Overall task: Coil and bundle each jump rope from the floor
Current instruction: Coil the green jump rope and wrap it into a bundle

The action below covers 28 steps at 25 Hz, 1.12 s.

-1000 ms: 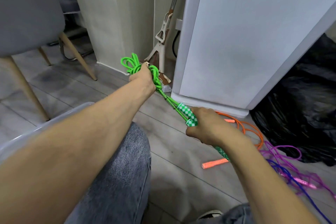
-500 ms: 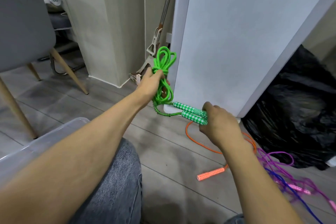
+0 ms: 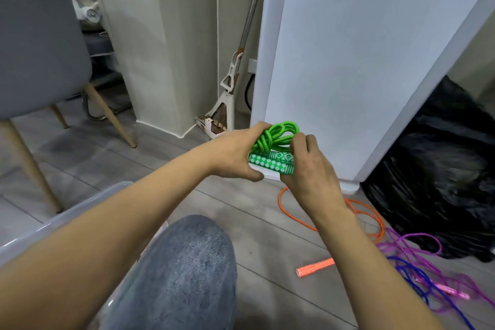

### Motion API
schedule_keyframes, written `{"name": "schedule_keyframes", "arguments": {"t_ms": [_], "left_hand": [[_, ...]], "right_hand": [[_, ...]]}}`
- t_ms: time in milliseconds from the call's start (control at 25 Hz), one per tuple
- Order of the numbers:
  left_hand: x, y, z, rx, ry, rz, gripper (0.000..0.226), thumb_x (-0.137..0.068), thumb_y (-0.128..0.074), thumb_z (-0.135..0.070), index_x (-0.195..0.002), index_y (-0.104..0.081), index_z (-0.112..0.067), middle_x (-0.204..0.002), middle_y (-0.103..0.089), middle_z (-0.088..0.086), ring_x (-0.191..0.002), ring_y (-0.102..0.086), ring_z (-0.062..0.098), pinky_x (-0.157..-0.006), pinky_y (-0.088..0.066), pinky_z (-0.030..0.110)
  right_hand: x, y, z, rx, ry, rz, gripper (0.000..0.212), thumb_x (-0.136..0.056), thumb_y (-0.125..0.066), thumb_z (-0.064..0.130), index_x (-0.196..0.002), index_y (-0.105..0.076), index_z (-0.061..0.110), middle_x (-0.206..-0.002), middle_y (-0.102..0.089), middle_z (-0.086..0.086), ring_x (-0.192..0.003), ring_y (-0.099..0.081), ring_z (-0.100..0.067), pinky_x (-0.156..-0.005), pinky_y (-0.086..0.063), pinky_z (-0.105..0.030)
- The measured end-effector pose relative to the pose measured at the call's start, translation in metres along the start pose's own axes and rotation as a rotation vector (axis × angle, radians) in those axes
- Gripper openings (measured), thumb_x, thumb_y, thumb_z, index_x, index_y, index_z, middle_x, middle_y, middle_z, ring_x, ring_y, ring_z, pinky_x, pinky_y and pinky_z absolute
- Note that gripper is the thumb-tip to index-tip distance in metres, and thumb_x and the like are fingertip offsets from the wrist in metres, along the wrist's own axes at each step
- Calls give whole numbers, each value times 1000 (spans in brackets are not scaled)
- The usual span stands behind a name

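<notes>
Right now the green jump rope (image 3: 276, 139) is off the floor (image 3: 254, 222), held up in front of the person between both hands, just before the foot of the white cabinet (image 3: 361, 48). Its cord is a bright, braided green, gathered into several short loops that bunch at the top of the bundle. Beneath the loops lie its two handles (image 3: 270, 163), side by side and touching, each patterned in green and white checks. The left hand (image 3: 235, 158) grasps the loops from the nine o'clock side, with its thumb tucked under the handles. The right hand (image 3: 308, 171) closes on the bundle from three o'clock, fingers curled over the handle ends and fingertips on the cord.

Down on the floor, at about five o'clock from the bundle, one orange rope (image 3: 294, 217) lies in loose curves, with one orange handle (image 3: 316, 266) showing. Farther out at four o'clock a purple cord (image 3: 417, 238) and a blue cord (image 3: 412, 273) are tangled together, with one pink handle (image 3: 452, 291) among them; how many ropes make up that tangle I cannot tell. One black bag (image 3: 442, 182) slumps at three o'clock, touching the purple loops. One mop (image 3: 230, 83) leans at twelve o'clock, one chair (image 3: 34, 48) stands at ten, and one clear tub (image 3: 80, 217) sits at eight beside the person's knee (image 3: 182, 270).
</notes>
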<state>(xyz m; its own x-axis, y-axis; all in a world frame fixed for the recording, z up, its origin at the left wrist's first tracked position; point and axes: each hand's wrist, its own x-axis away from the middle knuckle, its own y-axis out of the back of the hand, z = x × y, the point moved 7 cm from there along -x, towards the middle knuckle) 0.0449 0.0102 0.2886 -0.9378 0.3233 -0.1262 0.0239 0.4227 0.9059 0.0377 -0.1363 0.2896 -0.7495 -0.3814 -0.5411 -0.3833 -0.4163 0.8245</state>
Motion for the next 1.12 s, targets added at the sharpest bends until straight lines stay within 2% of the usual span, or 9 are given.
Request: {"name": "schedule_keyframes", "arguments": {"t_ms": [80, 160, 240, 400, 520, 640, 800, 1000, 1120], "left_hand": [[15, 7, 22, -184, 49, -88, 83, -67, -78, -39, -136, -33, -28, -106, -67, 1, -95, -64, 26, -74, -51, 40], [37, 12, 47, -214, 138, -162, 70, -70, -73, -33, -129, -36, -28, -101, -67, 3, -94, -64, 34, -69, -51, 42], [63, 13, 74, -252, 230, -190, 67, -69, -70, -32, -126, -35, -28, -100, -67, 4, -92, -63, 38, -68, -50, 41], [126, 9, 130, -279, 422, -191, 64, -73, -70, -31, -125, -33, -23, -99, -66, 8, -92, -61, 39, -63, -40, 38], [179, 6, 174, -331, 565, -160, 59, -77, -68, -33, -126, -39, -21, -103, -67, 7, -94, -63, 39, -64, -40, 37], [226, -9, 212, -303, 660, -114, 58, -76, -68, -33, -126, -41, -21, -108, -66, 6, -95, -64, 36, -64, -40, 36], [273, -45, 253, -165, 785, -39, 62, -76, -71, -34, -126, -38, -18, -107, -68, 10, -94, -64, 37, -68, -47, 38], [317, -94, 292, -76, 1020, -68, 61, -75, -74, -35, -119, -37, -16, -97, -67, 11, -86, -63, 39, -62, -41, 35], [340, -134, 321, 21, 1214, -39, 61, -75, -77, -43, -112, -37, -15, -93, -63, 11, -89, -64, 38, -63, -45, 37]], "right_hand": [[-5, -10, 24, -29, 80, 3, 58, -61, -78, 2, -102, -38, 14, -93, -47, -10, -67, -55, -35, -49, -32, -31], [-11, -27, 50, -46, 148, 54, 55, -65, -78, 5, -103, -39, 14, -96, -44, -9, -68, -55, -35, -49, -39, -35], [-19, -49, 78, -69, 236, 134, 58, -65, -80, 6, -105, -40, 14, -102, -43, -9, -74, -57, -35, -55, -47, -40], [-30, -99, 136, -59, 526, 285, 57, -68, -78, 12, -113, -44, 17, -106, -45, -7, -89, -57, -31, -61, -52, -43], [-23, -145, 179, 38, 689, 402, 52, -78, -73, 26, -122, -45, 22, -105, -52, -6, -91, -63, -31, -61, -45, -39], [-7, -192, 215, 36, 744, 487, 38, -86, -68, 30, -120, -52, 21, -102, -55, -7, -78, -67, -34, -55, -46, -40], [11, -245, 253, -91, 837, 544, 41, -78, -77, 18, -115, -60, 16, -97, -56, -9, -73, -63, -34, -58, -47, -40], [30, -304, 289, -135, 884, 566, 50, -66, -81, 15, -112, -62, 19, -97, -60, -4, -82, -64, -31, -69, -48, -38], [39, -336, 299, -168, 880, 615, 56, -68, -79, 22, -120, -57, 23, -104, -59, -2, -94, -61, -28, -78, -46, -39]]}}
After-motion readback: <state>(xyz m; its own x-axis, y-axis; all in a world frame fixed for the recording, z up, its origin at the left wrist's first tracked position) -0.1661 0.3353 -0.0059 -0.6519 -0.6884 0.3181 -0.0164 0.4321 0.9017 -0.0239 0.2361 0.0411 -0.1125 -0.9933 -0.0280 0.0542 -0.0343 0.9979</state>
